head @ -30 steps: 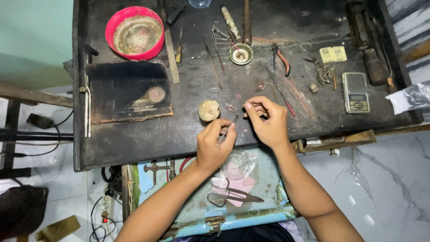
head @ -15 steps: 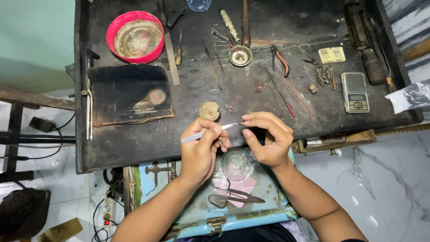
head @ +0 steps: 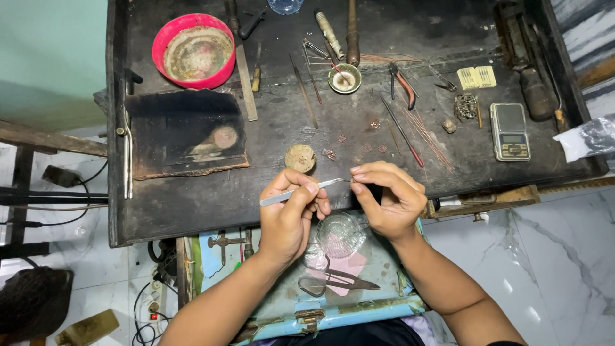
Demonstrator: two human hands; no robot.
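Both hands have drawn back to the bench edge: left hand grips tweezers, tip meeting right hand pinch at 3 o'clock.

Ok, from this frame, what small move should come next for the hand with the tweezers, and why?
Probably a slight nudge of the tweezers rightward, so their tip closes on whatever the right hand pinches. The left hand holds them angled toward the right fingertips, and the tip sits right at them, above the small glass dish. The piece itself is too small to make out.
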